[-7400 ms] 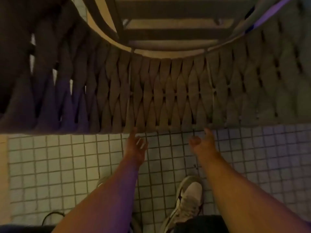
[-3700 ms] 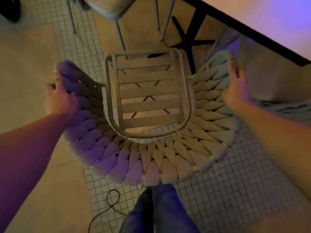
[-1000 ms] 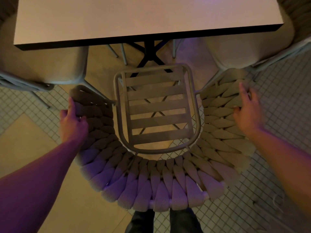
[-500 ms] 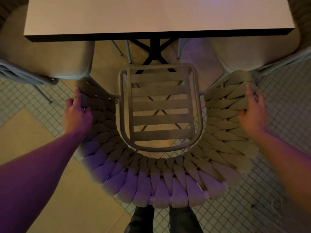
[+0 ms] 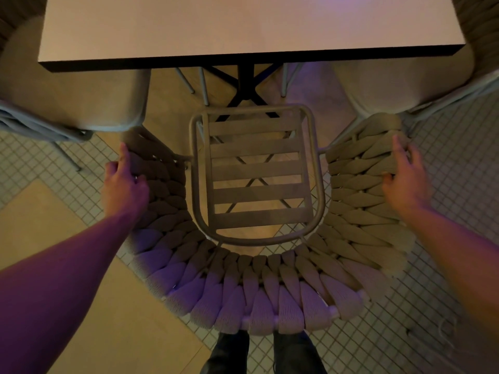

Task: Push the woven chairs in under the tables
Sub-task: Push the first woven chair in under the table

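POS: woven chair (image 5: 259, 287) on floor, facing tabletop (image 5: 243, 31), seat not yet under | HANDS: left hand (image 5: 122, 184), right hand (image 5: 405, 179) wide apart, clasping opposite woven arms | HANDLING: probably light, stiff frame, soft grippy weave; best held at arm rims.

Dim small-tiled floor (image 5: 448, 168), tan slab (image 5: 35, 211)

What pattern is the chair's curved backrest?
The backrest is a chunky beige rope weave, partly lit purple; head view.

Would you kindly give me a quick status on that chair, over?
Left hand, right hand each holding woven chair arms. Seat not yet under table. Cushioned chairs close either side; table base dead ahead.
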